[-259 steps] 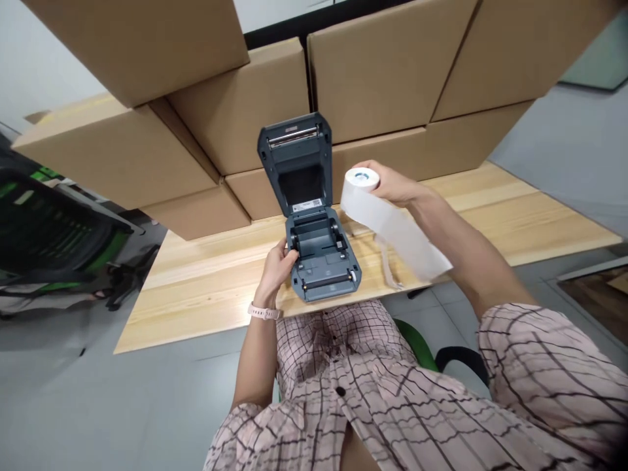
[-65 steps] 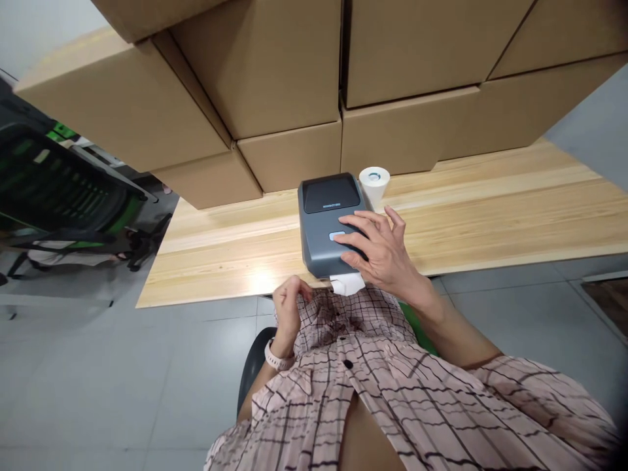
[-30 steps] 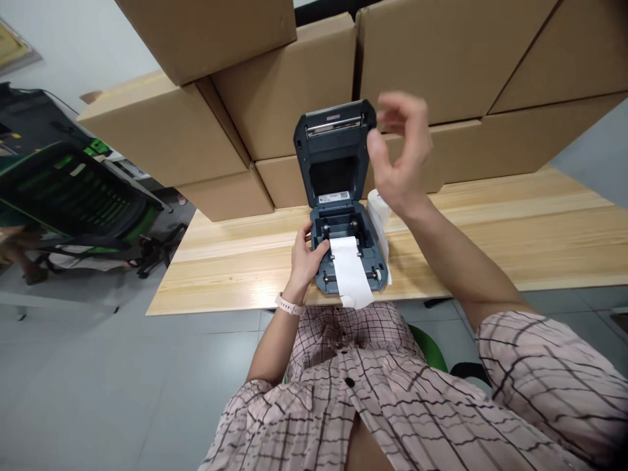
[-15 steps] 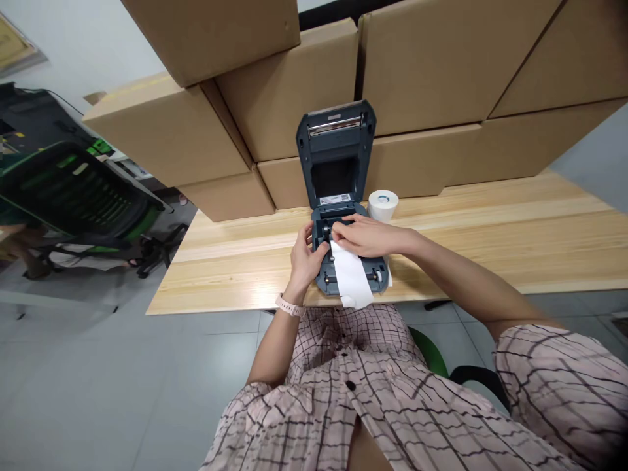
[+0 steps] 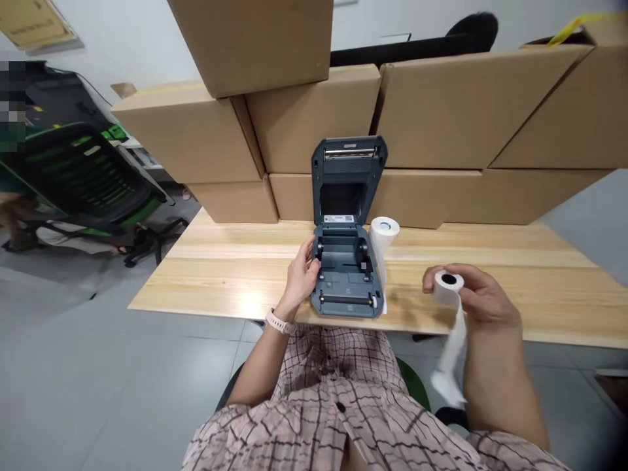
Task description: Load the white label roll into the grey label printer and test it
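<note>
Open label printer (image 5: 346,275) at the bench's (image 5: 515,261) front edge, cardboard boxes (image 5: 304,118) stacked close behind. Left hand (image 5: 300,278), grip closed on its left wall. Right hand (image 5: 483,301), grip around a small paper roll (image 5: 447,288), strip dangling; a second roll (image 5: 384,234) stands against the printer's right side

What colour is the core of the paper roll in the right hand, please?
Black, on the paper roll, clearest in the head view.
</note>
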Demonstrator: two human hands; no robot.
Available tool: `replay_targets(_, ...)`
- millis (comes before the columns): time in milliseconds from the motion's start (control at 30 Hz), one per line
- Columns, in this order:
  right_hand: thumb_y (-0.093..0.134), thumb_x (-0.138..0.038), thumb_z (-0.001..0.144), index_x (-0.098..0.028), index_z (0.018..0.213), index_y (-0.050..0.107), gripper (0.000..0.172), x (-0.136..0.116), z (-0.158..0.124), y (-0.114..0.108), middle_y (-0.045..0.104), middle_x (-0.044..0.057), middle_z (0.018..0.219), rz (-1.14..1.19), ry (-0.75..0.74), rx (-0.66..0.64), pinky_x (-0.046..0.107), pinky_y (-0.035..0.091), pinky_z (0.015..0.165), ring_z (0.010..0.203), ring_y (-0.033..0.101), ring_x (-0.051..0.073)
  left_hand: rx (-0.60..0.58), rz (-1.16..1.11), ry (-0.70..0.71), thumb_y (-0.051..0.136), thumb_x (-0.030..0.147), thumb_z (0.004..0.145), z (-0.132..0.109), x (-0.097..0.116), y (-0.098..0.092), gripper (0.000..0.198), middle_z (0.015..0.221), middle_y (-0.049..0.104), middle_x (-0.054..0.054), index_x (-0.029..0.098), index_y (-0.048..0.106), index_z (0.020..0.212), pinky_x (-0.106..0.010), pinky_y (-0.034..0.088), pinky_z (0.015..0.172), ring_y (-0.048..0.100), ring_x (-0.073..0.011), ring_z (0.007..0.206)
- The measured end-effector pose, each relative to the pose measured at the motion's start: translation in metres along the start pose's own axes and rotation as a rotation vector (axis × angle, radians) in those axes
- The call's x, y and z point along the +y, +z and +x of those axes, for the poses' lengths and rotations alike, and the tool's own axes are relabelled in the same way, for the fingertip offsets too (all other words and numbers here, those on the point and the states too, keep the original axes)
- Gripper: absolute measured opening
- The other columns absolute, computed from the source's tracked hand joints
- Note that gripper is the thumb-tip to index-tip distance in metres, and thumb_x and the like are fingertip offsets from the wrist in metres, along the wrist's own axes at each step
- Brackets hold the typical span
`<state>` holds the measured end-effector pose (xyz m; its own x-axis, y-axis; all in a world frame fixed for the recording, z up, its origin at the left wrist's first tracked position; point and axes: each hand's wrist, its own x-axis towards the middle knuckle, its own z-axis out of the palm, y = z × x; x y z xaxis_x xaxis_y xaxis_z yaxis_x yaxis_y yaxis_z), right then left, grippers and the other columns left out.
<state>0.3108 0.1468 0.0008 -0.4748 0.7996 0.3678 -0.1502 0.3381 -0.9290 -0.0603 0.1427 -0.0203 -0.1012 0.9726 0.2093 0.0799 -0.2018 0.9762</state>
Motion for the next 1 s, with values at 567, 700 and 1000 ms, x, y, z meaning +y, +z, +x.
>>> replay_targets(567, 0.092, -0.049, 0.076, -0.042, 0.147, 0.058, 0.079, 0.043, 0.018, -0.032, 0.058, 0.005, 0.161, -0.024, 0.432, 0.190, 0.061, 0.045, 0.125, 0.152, 0.052, 0.033, -0.035, -0.037, 0.014, 0.061, 0.024, 0.091, 0.004, -0.002, -0.004, 0.063, 0.157, 0.061, -0.017, 0.019, 0.051, 0.152, -0.056, 0.040, 0.128, 0.057, -0.0300, 0.148)
replay_targets(700, 0.094, -0.045, 0.073, -0.041, 0.150, 0.054, 0.087, 0.036, 0.064, -0.054, 0.052, 0.005, 0.167, -0.179, 0.384, 0.192, 0.060, 0.030, 0.135, 0.160, 0.041, 0.032, -0.062, -0.001, 0.030, 0.060, 0.025, 0.094, 0.003, 0.001, -0.005, 0.065, 0.159, 0.060, -0.012, 0.026, 0.047, 0.157, -0.052, 0.041, 0.128, 0.057, -0.0268, 0.148)
replay_targets(1000, 0.099, -0.045, 0.056, -0.019, 0.136, 0.063, 0.091, 0.067, 0.152, -0.028, 0.072, 0.017, 0.139, -0.252, 0.472, -0.121, 0.055, 0.053, 0.113, 0.129, 0.067, 0.034, -0.048, 0.020, -0.003, 0.058, 0.020, 0.092, 0.002, -0.001, -0.005, 0.073, 0.158, 0.062, -0.013, 0.028, 0.041, 0.162, -0.051, 0.048, 0.120, 0.063, -0.0261, 0.142)
